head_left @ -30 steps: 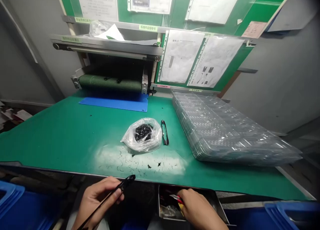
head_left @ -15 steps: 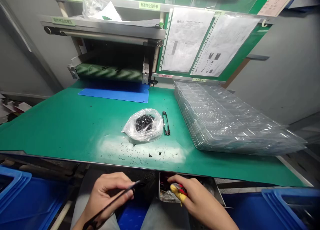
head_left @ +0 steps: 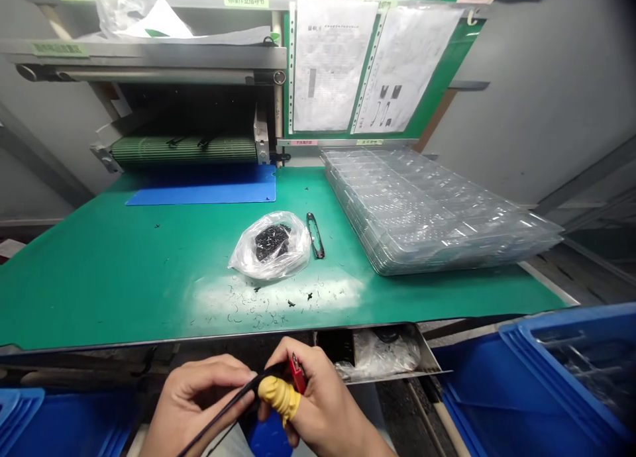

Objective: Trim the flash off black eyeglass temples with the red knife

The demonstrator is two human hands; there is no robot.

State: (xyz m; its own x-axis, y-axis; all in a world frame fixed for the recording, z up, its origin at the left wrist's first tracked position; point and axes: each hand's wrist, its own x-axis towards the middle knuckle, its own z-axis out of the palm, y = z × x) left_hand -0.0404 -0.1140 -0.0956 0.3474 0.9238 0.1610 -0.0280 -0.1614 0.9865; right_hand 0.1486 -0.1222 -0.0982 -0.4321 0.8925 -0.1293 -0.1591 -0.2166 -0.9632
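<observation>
"Green covers the worktop [head_left: 124, 278]. Where is the piece being handled?"

"The long, thin black part [head_left: 223, 409] is in the hands, below the near edge of the worktop. Its lower end runs out past the wrist side of the left hand [head_left: 191, 401]."

"State of the left hand?"

"Narrow — thumb and fingers pinch the part."

"And the right hand [head_left: 322, 401]?"

"Closed around a red tool [head_left: 297, 373], with a yellow cover [head_left: 279, 396] on the thumb. The thumb meets the upper end of the part; whether the right fingers also grip it cannot be told, nor can any contact between tool and part."

"Items on the worktop?"

"A clear plastic bag [head_left: 243, 257], mouth open, holding small black pieces [head_left: 272, 242]. Just beside it, on the right, lies a black oval frame [head_left: 315, 236]. Black scraps [head_left: 291, 304] are scattered between the bag and the near edge. Farther right sits a stack of clear trays [head_left: 422, 212]."

"Rear and underside?"

"At the back left, a ribbed green conveyor [head_left: 183, 150] bears small black parts [head_left: 203, 143] — a blue sheet [head_left: 199, 191] lies on the worktop in front. Below the near edge, just beyond the right hand, a metal drawer [head_left: 433, 359] holds clear plastic wrapping [head_left: 380, 357]."
</observation>
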